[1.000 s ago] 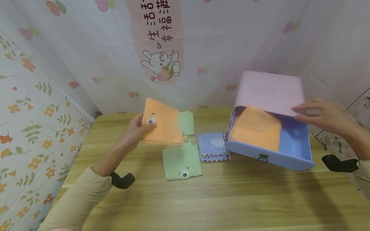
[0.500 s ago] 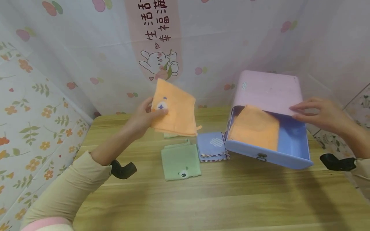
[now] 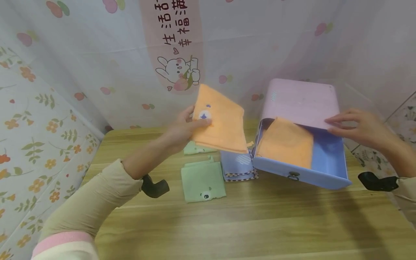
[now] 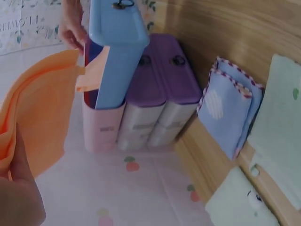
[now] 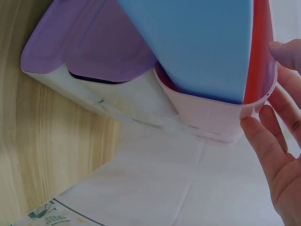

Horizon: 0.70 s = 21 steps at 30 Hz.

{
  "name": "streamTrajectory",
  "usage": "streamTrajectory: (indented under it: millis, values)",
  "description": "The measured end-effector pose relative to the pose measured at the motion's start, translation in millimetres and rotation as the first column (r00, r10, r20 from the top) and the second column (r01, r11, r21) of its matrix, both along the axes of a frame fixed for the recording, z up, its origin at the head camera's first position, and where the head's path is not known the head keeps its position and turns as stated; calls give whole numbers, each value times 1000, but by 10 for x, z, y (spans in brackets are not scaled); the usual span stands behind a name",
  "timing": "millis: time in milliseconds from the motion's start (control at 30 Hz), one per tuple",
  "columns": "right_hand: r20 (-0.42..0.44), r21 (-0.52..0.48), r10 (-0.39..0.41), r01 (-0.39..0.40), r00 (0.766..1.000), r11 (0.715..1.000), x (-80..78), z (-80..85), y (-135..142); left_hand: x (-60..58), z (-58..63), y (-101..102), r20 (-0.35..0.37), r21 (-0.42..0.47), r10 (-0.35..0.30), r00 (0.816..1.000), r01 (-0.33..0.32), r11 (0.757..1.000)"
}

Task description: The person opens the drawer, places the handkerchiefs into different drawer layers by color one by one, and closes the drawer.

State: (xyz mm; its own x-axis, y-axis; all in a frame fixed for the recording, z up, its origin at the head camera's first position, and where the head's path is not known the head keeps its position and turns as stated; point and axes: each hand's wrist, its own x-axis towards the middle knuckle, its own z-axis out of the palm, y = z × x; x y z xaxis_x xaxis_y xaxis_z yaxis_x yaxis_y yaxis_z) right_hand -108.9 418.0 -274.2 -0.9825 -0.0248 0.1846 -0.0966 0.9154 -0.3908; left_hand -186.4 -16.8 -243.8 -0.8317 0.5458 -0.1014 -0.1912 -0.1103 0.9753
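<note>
My left hand (image 3: 182, 131) pinches a folded orange towel (image 3: 222, 122) above the table, thumb on its front near an embroidered white and blue patch. The towel hangs just left of the pink drawer box (image 3: 302, 103), its lower part in front of a folded blue towel (image 3: 235, 164). A blue drawer (image 3: 331, 155) stands pulled out of the box, with another orange towel (image 3: 287, 144) inside at its left. At the box's right front edge, my right hand (image 3: 364, 126) holds the rim, thumb and fingers about it in the right wrist view.
Two folded green towels lie on the wooden table (image 3: 243, 224): a nearer one (image 3: 203, 182) and a farther one (image 3: 195, 148), partly covered. In the left wrist view, purple-fronted drawers (image 4: 176, 66) sit below the pink box. A patterned curtain (image 3: 234, 47) hangs behind.
My left hand has lifted the orange towel and carried it right, from over the green towels to near the drawer's left side. The right hand stays at the box's edge.
</note>
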Motion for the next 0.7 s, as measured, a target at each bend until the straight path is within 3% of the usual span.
streamTrajectory:
  millis: [433, 700]
  values:
    - [6, -20, 11, -11, 1000, 1000, 5, -2, -19, 87, -5, 425, 65, 81, 14, 998, -19, 997]
    - [22, -32, -4, 4, 1000, 999, -5, -3, -15, 136, 52, 664, 63, 70, -34, 997, 29, 997]
